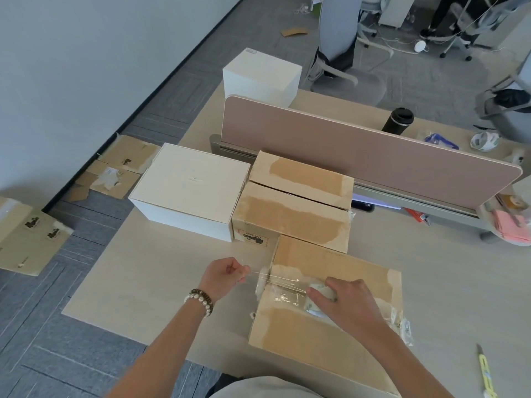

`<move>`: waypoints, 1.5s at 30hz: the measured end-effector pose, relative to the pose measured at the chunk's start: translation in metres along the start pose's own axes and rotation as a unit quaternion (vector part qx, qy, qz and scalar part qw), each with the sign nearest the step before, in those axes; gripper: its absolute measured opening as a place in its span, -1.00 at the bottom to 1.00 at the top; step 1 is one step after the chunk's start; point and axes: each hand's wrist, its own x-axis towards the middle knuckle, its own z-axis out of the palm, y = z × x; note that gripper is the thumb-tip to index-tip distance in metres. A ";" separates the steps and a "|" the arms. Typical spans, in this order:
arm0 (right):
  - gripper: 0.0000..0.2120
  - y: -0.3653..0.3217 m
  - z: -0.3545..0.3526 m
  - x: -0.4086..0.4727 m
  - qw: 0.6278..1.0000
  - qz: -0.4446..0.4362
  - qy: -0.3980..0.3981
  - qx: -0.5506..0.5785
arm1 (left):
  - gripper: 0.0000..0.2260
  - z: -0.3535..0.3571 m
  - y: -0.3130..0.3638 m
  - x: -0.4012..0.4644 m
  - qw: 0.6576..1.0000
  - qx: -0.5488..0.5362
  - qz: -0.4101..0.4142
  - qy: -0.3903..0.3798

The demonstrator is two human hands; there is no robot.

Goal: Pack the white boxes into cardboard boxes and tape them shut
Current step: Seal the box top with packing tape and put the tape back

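Observation:
A closed cardboard box (324,334) lies in front of me on the table. My right hand (343,300) grips a roll of clear tape (321,293) on top of this box, over its seam. My left hand (222,275) pinches the free end of the tape strip (275,278), stretched out past the box's left edge. Behind stands a second cardboard box (293,214) with its flaps down and an open seam. A white box (186,188) sits to its left, and another white box (260,77) stands beyond the divider.
A pink desk divider (359,145) crosses the table behind the boxes. A yellow utility knife (485,374) lies at the front right. A black bottle (398,119) and another tape roll (484,141) sit past the divider. Flattened cardboard (28,239) lies on the floor at left.

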 end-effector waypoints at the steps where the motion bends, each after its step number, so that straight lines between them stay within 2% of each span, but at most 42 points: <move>1: -0.53 -0.002 0.002 -0.001 1.000 -0.006 0.012 -0.017 | -0.72 0.003 -0.001 0.002 1.000 0.001 -0.001 0.003; 14: -0.56 -0.011 0.007 0.007 0.998 -0.001 0.027 -0.056 | -0.69 0.026 -0.030 0.021 0.997 -0.053 -0.050 -0.015; 21: -0.53 -0.004 0.017 0.011 1.000 0.015 0.018 -0.013 | -0.73 0.039 -0.036 0.024 0.992 -0.093 -0.069 -0.044; 30: -0.56 0.000 0.021 0.014 0.999 0.023 0.021 -0.010 | -0.72 0.059 -0.038 0.018 0.985 -0.131 -0.096 -0.055; 33: -0.55 -0.002 0.021 0.013 0.999 0.029 0.020 -0.011 | -0.88 0.057 -0.032 0.014 0.994 -0.073 -0.069 -0.037; 38: -0.55 -0.001 0.021 0.012 0.999 0.028 0.028 -0.010 | -0.78 0.047 -0.024 0.008 0.996 0.073 0.026 0.049; 41: -0.56 -0.001 0.022 0.012 0.999 0.022 0.033 -0.010 | -0.83 0.043 -0.018 0.004 0.988 0.114 0.101 0.016; 45: -0.56 0.000 0.023 0.011 0.999 0.019 0.041 -0.010 | -0.85 0.040 -0.005 -0.003 0.979 0.146 0.135 -0.040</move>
